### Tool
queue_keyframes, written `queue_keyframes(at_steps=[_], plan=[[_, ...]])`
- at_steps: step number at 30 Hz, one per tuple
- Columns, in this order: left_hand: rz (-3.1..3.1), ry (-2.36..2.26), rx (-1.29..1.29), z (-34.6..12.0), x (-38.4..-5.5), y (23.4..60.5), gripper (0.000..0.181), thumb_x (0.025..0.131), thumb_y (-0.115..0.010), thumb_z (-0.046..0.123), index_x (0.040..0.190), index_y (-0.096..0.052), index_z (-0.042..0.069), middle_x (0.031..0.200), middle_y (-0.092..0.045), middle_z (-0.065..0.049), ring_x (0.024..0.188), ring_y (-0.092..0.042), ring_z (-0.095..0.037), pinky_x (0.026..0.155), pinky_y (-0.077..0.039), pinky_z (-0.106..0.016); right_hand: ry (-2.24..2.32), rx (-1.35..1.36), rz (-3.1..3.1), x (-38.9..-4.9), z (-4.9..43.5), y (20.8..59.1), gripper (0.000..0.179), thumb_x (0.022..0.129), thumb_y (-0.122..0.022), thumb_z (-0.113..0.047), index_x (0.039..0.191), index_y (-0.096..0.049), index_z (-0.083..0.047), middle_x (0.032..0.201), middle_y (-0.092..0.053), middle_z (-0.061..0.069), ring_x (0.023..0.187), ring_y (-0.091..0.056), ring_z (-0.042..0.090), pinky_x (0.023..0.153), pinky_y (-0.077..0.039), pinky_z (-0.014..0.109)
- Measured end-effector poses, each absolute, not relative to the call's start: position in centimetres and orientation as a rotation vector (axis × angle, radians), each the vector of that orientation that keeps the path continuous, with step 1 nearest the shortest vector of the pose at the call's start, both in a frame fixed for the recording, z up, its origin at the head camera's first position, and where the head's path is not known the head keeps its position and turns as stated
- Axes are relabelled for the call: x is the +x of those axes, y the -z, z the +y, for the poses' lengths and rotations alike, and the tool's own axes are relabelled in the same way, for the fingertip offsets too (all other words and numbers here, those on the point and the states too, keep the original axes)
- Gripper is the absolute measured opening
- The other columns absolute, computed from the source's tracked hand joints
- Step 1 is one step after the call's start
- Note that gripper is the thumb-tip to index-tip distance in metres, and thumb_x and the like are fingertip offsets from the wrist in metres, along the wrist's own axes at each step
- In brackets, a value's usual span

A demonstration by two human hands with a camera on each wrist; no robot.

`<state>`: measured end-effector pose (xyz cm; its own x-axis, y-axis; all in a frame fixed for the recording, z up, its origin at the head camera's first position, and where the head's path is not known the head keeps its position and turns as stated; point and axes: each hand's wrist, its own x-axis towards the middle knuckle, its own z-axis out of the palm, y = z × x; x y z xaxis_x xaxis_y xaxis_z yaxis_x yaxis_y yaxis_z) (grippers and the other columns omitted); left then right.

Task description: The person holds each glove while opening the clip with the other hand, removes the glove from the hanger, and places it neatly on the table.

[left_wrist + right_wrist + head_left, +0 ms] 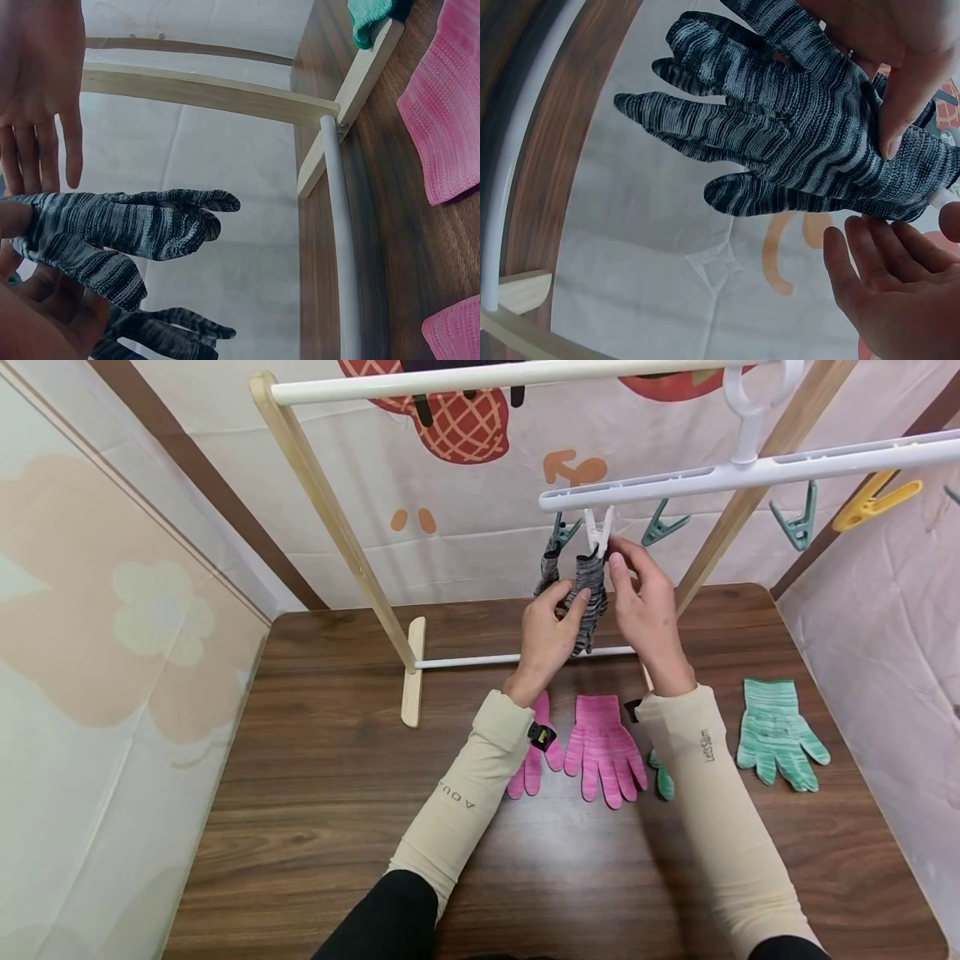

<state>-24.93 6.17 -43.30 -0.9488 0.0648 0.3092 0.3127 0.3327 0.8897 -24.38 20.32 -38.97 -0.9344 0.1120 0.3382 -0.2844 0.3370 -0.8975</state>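
The left hand (551,631) pinches a black and gray striped glove (592,580), with the thumb pressed on one side and the fingers behind it. The glove hangs with its fingers down from a white clip (597,535), near the left end of a white hanger (675,483). It is up above the brown table (315,810), toward the far edge. The right hand (647,603) is spread open next to the clip and the glove's cuff, and its fingers are mostly straight. It has hold of nothing that I can see, and I cannot tell if it touches the clip.

Just to the left, a second striped glove (548,573) hangs from a green clip (564,532). More clips hang farther right, and one is yellow (873,503). The hanger hooks over the top bar (465,381) of a wooden stand (337,522).

Two pink gloves (600,743) lie in the middle of the table. One green glove (780,731) lies by the right edge, and another green one (663,778) is mostly hidden under the right arm.
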Motion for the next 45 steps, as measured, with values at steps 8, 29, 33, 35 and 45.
queue_keyframes(at_steps=[8, 29, 33, 35, 45], plan=[[-2.405, 1.683, -0.357, 6.2, -24.9, 43.5, 0.020, 0.105, -0.061, 0.028, 0.108, -0.073, 0.012, 0.104, -0.073, -0.005, 0.089, -0.071, -0.017, 0.077, -0.054, -0.017, -1.698, 0.188, -2.200, -25.0, 20.0, 38.5, 0.039, 0.110, -0.050, -0.020, 0.145, -0.058, -0.002, 0.144, -0.062, 0.015, 0.130, -0.059, 0.018, 0.107, -0.051, 0.029], [-2.434, 1.718, -0.399, 5.9, -24.6, 43.7, 0.021, 0.107, -0.059, 0.029, 0.103, -0.071, 0.012, 0.101, -0.073, -0.007, 0.091, -0.071, -0.017, 0.078, -0.056, -0.022, -2.053, 0.309, -2.029, -25.8, 19.7, 37.6, 0.042, 0.112, -0.045, -0.027, 0.135, -0.067, 0.001, 0.142, -0.065, 0.014, 0.135, -0.056, 0.016, 0.117, -0.041, 0.035], [-2.438, 1.710, -0.401, 5.9, -24.5, 43.7, 0.022, 0.106, -0.060, 0.029, 0.111, -0.074, 0.013, 0.108, -0.075, -0.006, 0.096, -0.070, -0.016, 0.083, -0.056, -0.022, -2.266, 0.350, -1.897, -26.2, 19.9, 37.7, 0.042, 0.112, -0.045, -0.027, 0.132, -0.068, 0.001, 0.134, -0.069, 0.007, 0.139, -0.053, 0.019, 0.121, -0.038, 0.040], [-2.438, 1.710, -0.400, 5.8, -24.5, 43.7, 0.023, 0.106, -0.060, 0.029, 0.114, -0.075, 0.013, 0.111, -0.076, -0.004, 0.097, -0.070, -0.015, 0.084, -0.056, -0.022, -2.344, 0.361, -1.830, -26.4, 19.9, 37.8, 0.037, 0.111, -0.047, -0.026, 0.127, -0.072, -0.004, 0.128, -0.072, 0.002, 0.134, -0.054, 0.019, 0.116, -0.040, 0.037], [-2.446, 1.738, -0.406, 5.4, -24.0, 43.6, 0.020, 0.106, -0.061, 0.028, 0.106, -0.075, 0.013, 0.090, -0.071, -0.004, 0.075, -0.061, -0.010, 0.070, -0.047, -0.019, -2.608, 0.266, -1.551, -26.8, 19.6, 37.9, 0.026, 0.107, -0.056, -0.019, 0.107, -0.081, -0.011, 0.108, -0.076, 0.000, 0.113, -0.057, 0.013, 0.096, -0.042, 0.025]])
